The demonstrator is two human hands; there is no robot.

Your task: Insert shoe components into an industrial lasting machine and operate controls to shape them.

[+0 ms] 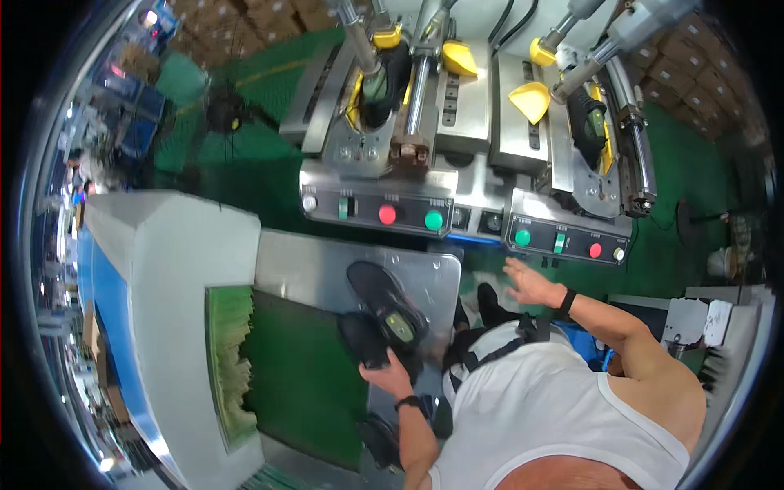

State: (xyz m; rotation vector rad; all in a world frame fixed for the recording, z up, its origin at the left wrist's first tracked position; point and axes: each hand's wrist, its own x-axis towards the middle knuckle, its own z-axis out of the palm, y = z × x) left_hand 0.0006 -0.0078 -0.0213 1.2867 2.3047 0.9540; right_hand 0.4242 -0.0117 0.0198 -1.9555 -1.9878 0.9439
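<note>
Left hand [385, 377] grips a black shoe [365, 341] at its heel end, fingers closed around it, just where the green conveyor belt [302, 376] meets the steel plate [314, 273]. 1 more black shoe [390, 306] lies on that plate, touching the held one. Right hand [529, 282] hangs open, fingers spread and holding nothing, below the right control panel [567, 241] of the pressing machine [457, 106]. Judging by this, a pick-up from the belt is under way; next the shoe needs lifting clear of its neighbour.

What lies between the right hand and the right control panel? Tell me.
Nothing: in the head view, the open right hand hovers just below the right control panel, over bare green floor.
</note>
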